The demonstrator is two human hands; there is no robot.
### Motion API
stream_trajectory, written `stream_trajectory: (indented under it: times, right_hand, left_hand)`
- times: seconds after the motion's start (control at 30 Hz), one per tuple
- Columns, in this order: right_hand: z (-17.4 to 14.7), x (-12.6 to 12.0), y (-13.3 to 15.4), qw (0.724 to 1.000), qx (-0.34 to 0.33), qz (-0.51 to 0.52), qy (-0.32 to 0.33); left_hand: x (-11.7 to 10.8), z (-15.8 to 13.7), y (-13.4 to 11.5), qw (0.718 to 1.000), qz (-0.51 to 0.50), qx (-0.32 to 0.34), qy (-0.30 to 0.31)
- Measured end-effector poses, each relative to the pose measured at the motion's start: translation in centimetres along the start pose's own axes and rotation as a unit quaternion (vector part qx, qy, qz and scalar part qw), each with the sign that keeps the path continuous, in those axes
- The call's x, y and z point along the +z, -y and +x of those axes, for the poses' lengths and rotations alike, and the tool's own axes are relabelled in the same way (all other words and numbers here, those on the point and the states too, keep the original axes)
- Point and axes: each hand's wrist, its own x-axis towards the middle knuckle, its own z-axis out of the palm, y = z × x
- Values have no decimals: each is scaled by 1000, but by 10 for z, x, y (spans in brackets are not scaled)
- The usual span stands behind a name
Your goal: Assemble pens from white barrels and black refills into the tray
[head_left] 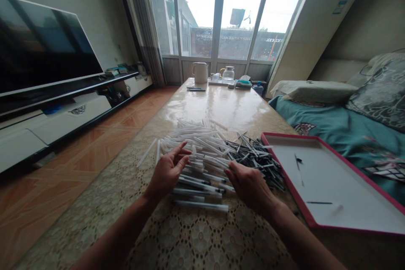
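Note:
A heap of clear white pen barrels [186, 133] lies on the table in front of me. My left hand [167, 171] is over its left side, thumb and fingers stretched out and apart, with nothing held in them. On the other side, my right hand [251, 185] has its fingers curled together at the ends of some barrels; what they pinch, if anything, is hidden. Between my hands, several pen barrels [202, 206] with dark parts inside lie roughly sideways. A pile of thin black-and-white pen refills [253, 152] sits just beyond my right hand.
A shallow box with a pink rim [295, 192] stands at the right, with a few loose pen parts inside. At the table's [202, 240] far end are a kettle [200, 72], a glass jug [228, 74] and a tissue pack [243, 83]. A teal-covered sofa [332, 122] borders the right.

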Motion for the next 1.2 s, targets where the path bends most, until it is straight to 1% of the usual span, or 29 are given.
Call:
stream_trajectory:
  times: [0.07, 0.1, 0.13, 0.17, 0.23, 0.27, 0.3, 0.33, 0.4, 0.47, 0.6, 0.67, 0.87, 1.0, 1.13, 1.2]
  right_hand:
    - [-1, -1, 4, 999, -1, 32, 14]
    - [-1, -1, 5, 999, -3, 46, 23]
    - [-2, -1, 7, 998, -8, 56, 34]
    - [-2, -1, 9, 997, -14, 61, 45]
    - [-3, 0, 13, 995, -28, 64, 66]
    - [-4, 0, 15, 994, -36, 65, 75]
    - [-4, 1, 18, 993, -44, 70, 84]
    - [-4, 2, 19, 991, -51, 79, 91]
    - [-4, 3, 21, 987, -56, 118, 94]
    - [-4, 4, 20, 980, -36, 181, 80]
    - [-4, 4, 11, 954, 60, 291, 35]
    - [-4, 4, 7, 943, 87, 321, 25]
    - [-3, 4, 4, 928, 76, 365, 21]
    - [-4, 5, 4, 920, 86, 383, 13]
    - [-4, 6, 5, 915, 92, 392, -14]
    - [-3, 5, 5, 921, 96, 377, -16]
  left_hand:
    - [0, -2, 0, 1000, 1, 15, -26]
    - [1, -4, -1, 1000, 0, 20, -24]
    - [2, -7, -1, 1000, -11, 20, -5]
    - [4, -10, -2, 999, -34, 9, 33]
    - [10, -17, -4, 985, -104, -41, 134]
    - [14, -20, -4, 973, -136, -72, 170]
    - [18, -23, -4, 964, -159, -96, 189]
    - [21, -25, -4, 959, -174, -112, 194]
    - [25, -27, -2, 957, -190, -127, 180]
    - [24, -26, -1, 959, -204, -131, 145]
    - [14, -19, 2, 953, -257, -146, 57]
    - [9, -16, 3, 948, -278, -152, 37]
    - [8, -15, 6, 949, -278, -148, 30]
    - [9, -14, 6, 941, -290, -172, 19]
    - [7, -15, 6, 933, -306, -188, 14]
    - [7, -15, 6, 933, -306, -189, 12]
